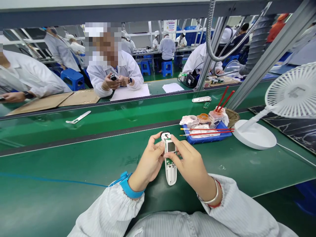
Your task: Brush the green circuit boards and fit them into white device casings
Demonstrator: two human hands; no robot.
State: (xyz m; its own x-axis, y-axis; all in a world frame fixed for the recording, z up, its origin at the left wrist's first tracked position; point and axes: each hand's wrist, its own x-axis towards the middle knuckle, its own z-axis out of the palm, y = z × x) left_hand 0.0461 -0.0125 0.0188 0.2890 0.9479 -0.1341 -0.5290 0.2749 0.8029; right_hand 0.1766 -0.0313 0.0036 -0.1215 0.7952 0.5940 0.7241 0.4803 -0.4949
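Between my two hands is a white handheld device (171,174), its front off, with a green circuit board and a small grey screen (171,146) showing. My left hand (150,159) grips the upper left side, thumb and forefinger near the dark-rimmed top end. From the right, my right hand (189,156) holds the screen's right edge, its thumb just below the screen and its fingertips near the top. The lower end of the housing points toward me, with an open battery bay. A blue wrist strap (130,187) circles my left wrist.
A blue tray (207,139) holds small jars, wipes and red-handled brushes (209,133). Right of it stands a white fan (255,135). On the green strip beyond lie a white cover (79,117), another white housing (201,99) and a small circuit board (206,105). A co-worker (116,72) sits opposite.
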